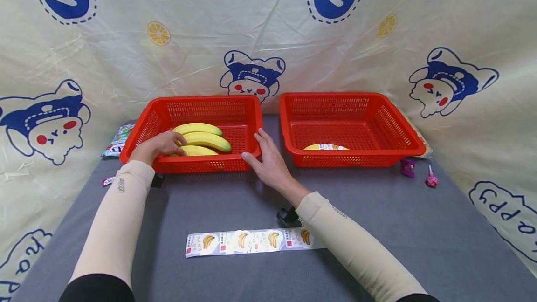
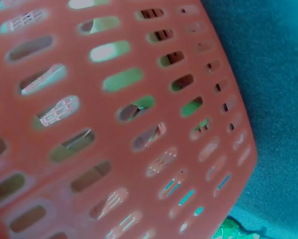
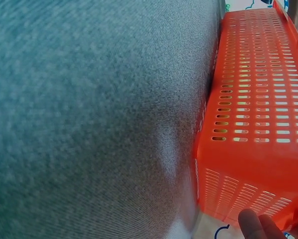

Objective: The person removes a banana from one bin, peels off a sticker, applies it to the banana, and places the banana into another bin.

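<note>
So, my left hand (image 1: pixel 163 145) is inside the left red perforated plastic basket (image 1: pixel 201 167), fingers bent at the left ends of three yellow curved bananas (image 1: pixel 207 140); can't tell if they have hold of one or only touch. Left wrist cam shows mostly basket slots, no help. My right hand (image 1: pixel 270 164) is spread, thumb apart from near-straight fingers, at that basket's front right corner, no fruit in it; probably there to steady the basket. Bananas lie side by side, likely so they nest. Right red perforated plastic basket (image 1: pixel 356 158) has a yellow item with a white printed label (image 1: pixel 312 147), mostly hidden by the front wall. White paper strip of banana-print stickers (image 1: pixel 256 241) lies nearer me, presumably for easy reach; my cream fabric sleeve (image 1: pixel 356 241) hides its right end.
</note>
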Motion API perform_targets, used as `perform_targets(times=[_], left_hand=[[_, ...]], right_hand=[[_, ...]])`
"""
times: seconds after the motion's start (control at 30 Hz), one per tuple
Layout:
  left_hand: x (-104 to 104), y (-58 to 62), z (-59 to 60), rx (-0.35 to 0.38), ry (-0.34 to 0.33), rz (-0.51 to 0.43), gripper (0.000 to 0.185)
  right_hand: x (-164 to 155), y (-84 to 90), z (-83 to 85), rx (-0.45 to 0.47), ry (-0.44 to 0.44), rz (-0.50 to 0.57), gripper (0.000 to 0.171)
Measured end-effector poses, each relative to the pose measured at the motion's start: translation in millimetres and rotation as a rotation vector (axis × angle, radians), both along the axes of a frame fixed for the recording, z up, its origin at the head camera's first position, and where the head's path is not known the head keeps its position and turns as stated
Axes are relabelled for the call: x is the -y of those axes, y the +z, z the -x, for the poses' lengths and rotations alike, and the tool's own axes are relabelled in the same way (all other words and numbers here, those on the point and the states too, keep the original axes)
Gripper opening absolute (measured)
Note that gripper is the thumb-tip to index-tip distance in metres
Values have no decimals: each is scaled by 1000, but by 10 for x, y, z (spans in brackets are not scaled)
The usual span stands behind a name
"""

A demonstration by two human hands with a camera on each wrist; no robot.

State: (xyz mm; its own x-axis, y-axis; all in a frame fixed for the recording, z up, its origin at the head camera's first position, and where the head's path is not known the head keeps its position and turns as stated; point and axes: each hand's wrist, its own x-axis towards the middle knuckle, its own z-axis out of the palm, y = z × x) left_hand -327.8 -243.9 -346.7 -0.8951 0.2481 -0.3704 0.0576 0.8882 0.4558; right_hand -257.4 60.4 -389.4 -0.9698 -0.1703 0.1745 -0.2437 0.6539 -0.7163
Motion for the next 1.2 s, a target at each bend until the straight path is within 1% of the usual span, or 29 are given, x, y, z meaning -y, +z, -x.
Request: perform_targets(times=[0.07,0.23,0.3,0.4,0.57,0.67,0.77,0.87,0.97,1.07,1.2], left_hand=[[0,-8,-1,24,-10,20,49],[-5,7,-31,125,32,43,61],[-7,12,-35,142,44,44,63],[-9,13,-29,140,40,46,63],[-8,-4,-9,81,-3,65,58],[-4,-11,2,11,-47,82,54],[0,23,-10,-49,-54,78,53],[8,103,-50,-78,-22,31,55],[20,209,-103,-118,18,-37,56],[33,329,-167,-181,52,-101,54],[61,502,-276,-260,79,-187,52]], right_hand=[[2,-3,-7,-1,-4,-1,78],[7,-2,-24,-1,-4,-3,78],[7,-1,-25,-1,-2,-2,78],[4,2,-25,-5,0,-2,77],[-3,-1,-19,-12,1,-8,77],[-3,-8,-15,-11,2,-10,78],[-3,-13,-15,-13,3,-9,78],[-5,-12,-15,-21,5,-9,78],[-10,-10,-10,-27,12,-6,78],[-15,-4,-5,-25,17,-8,78],[-20,9,-1,-14,15,-15,77]])
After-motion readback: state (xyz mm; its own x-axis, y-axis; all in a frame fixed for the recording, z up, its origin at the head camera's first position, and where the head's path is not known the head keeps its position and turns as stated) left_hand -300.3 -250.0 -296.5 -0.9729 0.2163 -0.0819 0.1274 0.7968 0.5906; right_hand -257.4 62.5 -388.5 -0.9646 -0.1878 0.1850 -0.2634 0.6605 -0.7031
